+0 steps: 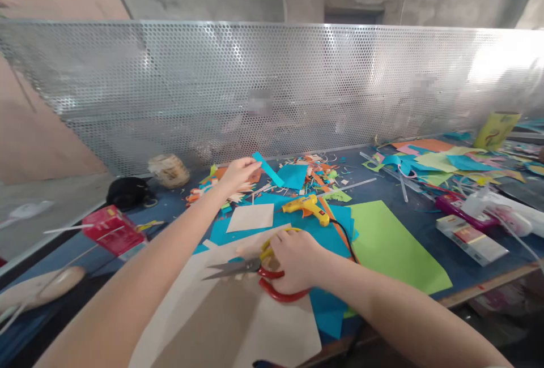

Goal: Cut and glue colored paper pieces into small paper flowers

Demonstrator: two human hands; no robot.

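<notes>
One blue strip (268, 170) is pinched by the left hand (242, 174) near the scraps (322, 173); scissors (258, 266) are gripped by the right hand (296, 257) over the pale sheet (272, 328); creasing is best avoided by light handling

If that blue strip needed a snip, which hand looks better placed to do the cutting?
The right hand, I'd judge: it holds the scissors, blades slightly parted. The left hand grips the blue strip near one end, so it seems better suited to steadying.
</notes>
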